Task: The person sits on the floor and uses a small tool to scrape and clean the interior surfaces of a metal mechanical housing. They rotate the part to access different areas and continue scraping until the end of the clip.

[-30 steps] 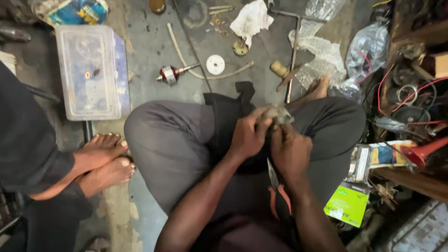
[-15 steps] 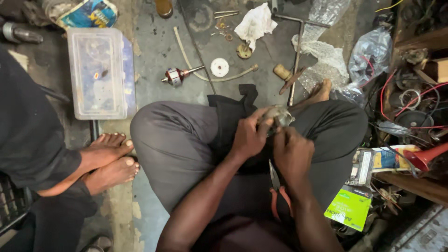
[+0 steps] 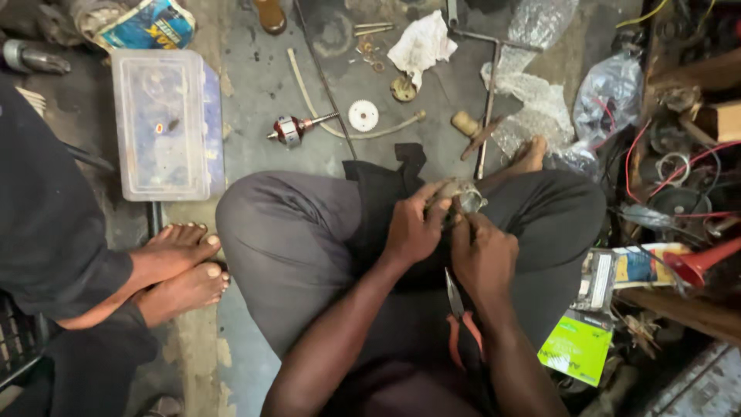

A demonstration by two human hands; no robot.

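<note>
Over the lap, at twelve o'clock, left hand (image 3: 413,232) grips a small metal part (image 3: 461,194); right hand (image 3: 482,255) pinches at it. Seemingly mid-repair; next calls for the pliers (image 3: 461,320) at six o'clock.

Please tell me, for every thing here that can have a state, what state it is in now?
Small grey metal part: held over the lap by left hand and right hand.
Orange-handled pliers: lying on the lap, unheld.
Clear plastic box: lid shut, flat on floor.
White cloth: crumpled.
</note>
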